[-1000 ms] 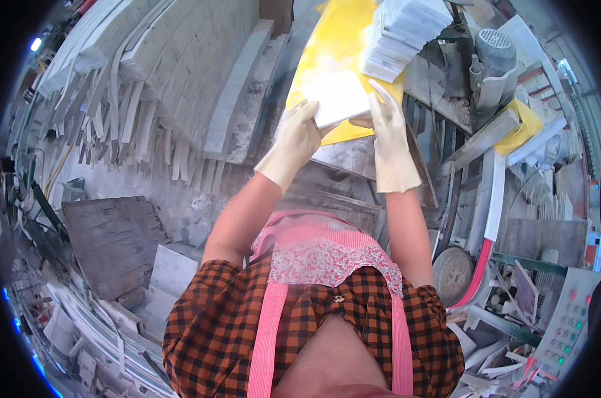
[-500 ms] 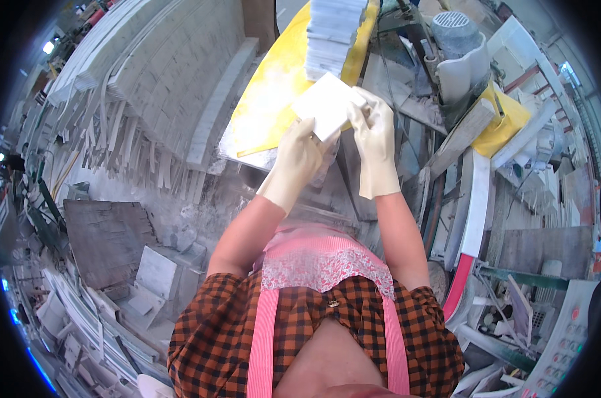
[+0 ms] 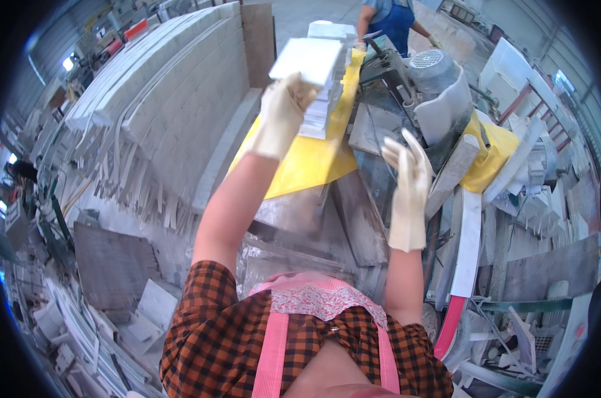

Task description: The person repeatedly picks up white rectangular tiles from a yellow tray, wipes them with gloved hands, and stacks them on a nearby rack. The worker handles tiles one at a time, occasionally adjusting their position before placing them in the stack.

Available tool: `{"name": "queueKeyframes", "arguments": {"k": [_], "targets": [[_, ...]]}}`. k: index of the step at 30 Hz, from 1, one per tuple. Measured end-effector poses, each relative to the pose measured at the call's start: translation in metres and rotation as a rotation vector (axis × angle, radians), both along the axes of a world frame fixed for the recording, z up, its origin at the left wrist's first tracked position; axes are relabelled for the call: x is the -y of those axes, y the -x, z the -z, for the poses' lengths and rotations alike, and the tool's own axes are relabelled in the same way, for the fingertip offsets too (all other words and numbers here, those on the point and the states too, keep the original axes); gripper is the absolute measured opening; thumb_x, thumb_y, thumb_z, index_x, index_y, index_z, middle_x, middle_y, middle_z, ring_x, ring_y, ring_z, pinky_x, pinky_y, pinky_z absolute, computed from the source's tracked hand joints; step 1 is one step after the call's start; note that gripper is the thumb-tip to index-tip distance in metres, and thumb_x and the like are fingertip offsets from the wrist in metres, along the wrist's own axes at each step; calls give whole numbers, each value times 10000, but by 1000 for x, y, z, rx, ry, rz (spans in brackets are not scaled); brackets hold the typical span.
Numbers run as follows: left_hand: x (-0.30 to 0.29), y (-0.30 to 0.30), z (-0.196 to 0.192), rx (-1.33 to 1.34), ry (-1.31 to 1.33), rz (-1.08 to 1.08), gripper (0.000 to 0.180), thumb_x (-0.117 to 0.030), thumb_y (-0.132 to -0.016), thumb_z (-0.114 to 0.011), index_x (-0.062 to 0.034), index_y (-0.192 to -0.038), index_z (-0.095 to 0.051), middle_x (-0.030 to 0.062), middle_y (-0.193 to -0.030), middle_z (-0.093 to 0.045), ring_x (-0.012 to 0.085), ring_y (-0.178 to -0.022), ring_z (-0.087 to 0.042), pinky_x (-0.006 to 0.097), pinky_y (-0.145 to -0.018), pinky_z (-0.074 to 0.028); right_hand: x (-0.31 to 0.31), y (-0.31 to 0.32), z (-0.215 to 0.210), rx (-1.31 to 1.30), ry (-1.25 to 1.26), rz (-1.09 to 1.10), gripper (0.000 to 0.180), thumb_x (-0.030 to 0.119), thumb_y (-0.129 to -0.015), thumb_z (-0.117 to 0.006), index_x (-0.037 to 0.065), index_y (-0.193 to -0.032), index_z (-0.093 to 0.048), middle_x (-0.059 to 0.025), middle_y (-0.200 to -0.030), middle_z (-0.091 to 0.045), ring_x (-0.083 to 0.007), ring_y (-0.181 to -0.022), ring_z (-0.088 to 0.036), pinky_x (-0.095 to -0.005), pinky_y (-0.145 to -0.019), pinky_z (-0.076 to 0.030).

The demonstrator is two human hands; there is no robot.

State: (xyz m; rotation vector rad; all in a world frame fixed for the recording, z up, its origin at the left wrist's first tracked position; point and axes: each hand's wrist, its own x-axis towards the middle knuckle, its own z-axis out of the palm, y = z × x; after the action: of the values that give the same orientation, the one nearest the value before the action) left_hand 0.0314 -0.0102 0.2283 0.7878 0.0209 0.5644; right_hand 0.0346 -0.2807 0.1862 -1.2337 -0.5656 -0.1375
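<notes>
My left hand (image 3: 284, 109), in a cream rubber glove, grips a square white tile (image 3: 307, 61) by its near edge. The tile is held up in front of a stack of white tiles (image 3: 319, 109), which it partly hides. That stack stands on a yellow sheet (image 3: 297, 166) spread over a board. On the right, my gloved right hand (image 3: 410, 169) is raised with its fingers apart and nothing in it. It is nearest to the grey motor housing and the yellow cloth beside it.
Long rows of pale stone strips (image 3: 174, 93) are piled at the left. A dusty motor (image 3: 433, 76) stands at the right, near a yellow cloth (image 3: 489, 152) and a white rail (image 3: 465, 245). Beyond it is another person in blue overalls (image 3: 396, 26). A brown board (image 3: 114, 265) leans at lower left.
My right hand has let go of the tile and moved right and down. My left hand has carried the tile forward to the stack. Another person has come into view.
</notes>
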Motion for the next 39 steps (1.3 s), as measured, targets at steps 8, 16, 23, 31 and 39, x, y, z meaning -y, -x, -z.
{"name": "queueKeyframes", "arguments": {"k": [8,16,23,31,39], "targets": [[-35,-98,-30,-226,-297,-298,259,-177,-983,-598,25,-1130,-666,185,-1094,-713,254,-999,-704,330,-774,-583,189,57,76,-387,247,529,401,179,-1051,-541,-82,-1355,-545,-196,-1082,-721,-216,-943,-705,-350,-916,-559],[-172,-169,27,-130,-607,183,416,-284,-1046,-523,60,-1266,-603,202,-1289,-651,279,-1178,-650,259,-918,-549,356,179,114,-290,978,1036,390,292,-992,-592,-36,-1183,-682,-179,-1075,-744,-335,-1043,-696,-379,-968,-497],[-206,-175,11,-656,-515,25,445,-393,-1015,-604,16,-1177,-675,111,-1096,-745,195,-1066,-706,197,-803,-560,394,183,127,-148,1526,925,538,275,-893,-674,12,-1351,-575,-197,-1293,-639,-331,-1245,-586,-413,-1073,-437],[-91,-65,36,-559,-656,269,438,-366,-1049,-543,32,-1209,-633,115,-1058,-738,148,-972,-683,220,-781,-510,375,119,192,-50,1882,835,880,209,-832,-716,75,-1571,-258,-149,-1605,-317,-313,-1498,-285,-506,-1225,-231],[71,79,124,-731,-653,408,351,-308,-1020,-588,11,-1142,-665,98,-901,-741,161,-833,-708,278,-726,-543,393,111,179,43,1705,898,655,109,-838,-645,-10,-1447,-436,-213,-1426,-540,-320,-1348,-506,-410,-1167,-364]]}}
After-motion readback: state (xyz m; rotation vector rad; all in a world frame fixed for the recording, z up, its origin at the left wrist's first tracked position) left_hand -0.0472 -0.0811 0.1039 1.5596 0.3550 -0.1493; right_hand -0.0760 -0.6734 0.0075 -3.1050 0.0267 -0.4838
